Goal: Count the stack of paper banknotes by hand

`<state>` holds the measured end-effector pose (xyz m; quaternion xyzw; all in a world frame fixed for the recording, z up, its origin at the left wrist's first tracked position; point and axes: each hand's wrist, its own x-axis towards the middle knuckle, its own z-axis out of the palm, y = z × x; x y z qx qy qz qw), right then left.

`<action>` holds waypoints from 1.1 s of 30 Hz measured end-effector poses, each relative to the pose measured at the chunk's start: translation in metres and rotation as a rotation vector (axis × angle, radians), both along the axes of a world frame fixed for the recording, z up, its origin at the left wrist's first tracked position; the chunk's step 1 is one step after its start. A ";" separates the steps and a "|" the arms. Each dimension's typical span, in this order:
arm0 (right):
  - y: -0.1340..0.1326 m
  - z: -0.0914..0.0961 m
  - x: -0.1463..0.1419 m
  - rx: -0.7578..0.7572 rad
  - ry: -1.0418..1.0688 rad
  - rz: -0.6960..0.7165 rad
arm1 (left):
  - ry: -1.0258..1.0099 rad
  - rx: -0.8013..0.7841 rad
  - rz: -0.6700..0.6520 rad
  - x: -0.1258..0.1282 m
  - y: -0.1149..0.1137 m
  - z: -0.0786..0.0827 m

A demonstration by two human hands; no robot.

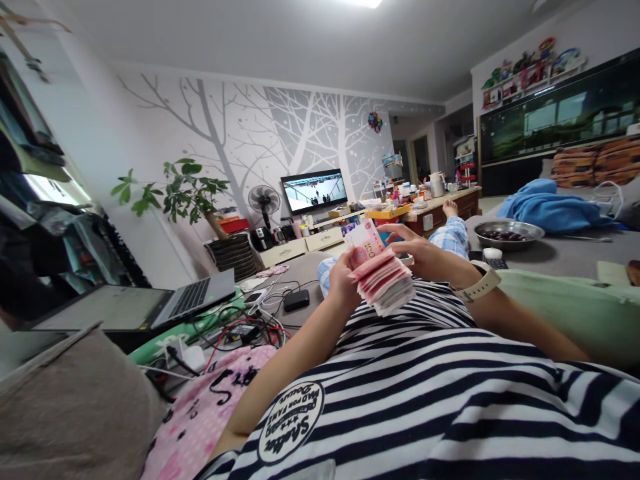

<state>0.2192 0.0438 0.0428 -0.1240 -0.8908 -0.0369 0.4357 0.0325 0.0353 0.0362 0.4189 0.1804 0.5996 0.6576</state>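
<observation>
My left hand (344, 277) is closed around a thick wad of pink banknotes (384, 283), held above my lap. The wad is bent over, with its loose ends fanned towards me. One note marked 100 stands upright at the front of it. My right hand (417, 252) is just right of the wad, its fingers apart and stretched towards the upright note. Whether its fingertips touch the notes I cannot tell. A small pale-edged object shows under the right hand, too covered to name. A watch with a cream strap is on my right wrist.
At left are an open laptop (193, 297), tangled cables and a black box (297, 300). A metal bowl (509, 235) of dark round fruit stands on the sofa at right, near a blue cloth (550, 205). A cluttered wooden table (445, 203) and a television (315, 191) are farther off.
</observation>
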 end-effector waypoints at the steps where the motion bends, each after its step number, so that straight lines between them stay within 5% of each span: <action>1: -0.001 0.000 -0.001 -0.006 0.000 0.005 | -0.012 -0.033 -0.029 0.001 -0.002 0.002; 6: -0.001 -0.001 -0.005 -0.049 0.062 0.047 | -0.015 -0.090 -0.039 0.004 -0.015 0.010; 21: 0.016 -0.008 -0.014 -0.407 0.382 0.186 | 0.151 0.224 -0.015 -0.001 -0.024 0.002; 27: 0.023 -0.012 -0.018 -0.624 0.535 0.304 | 0.308 0.373 0.167 0.000 -0.023 -0.002; 33: 0.036 -0.016 -0.018 -0.641 0.573 0.257 | 0.453 0.512 0.196 -0.004 -0.018 -0.004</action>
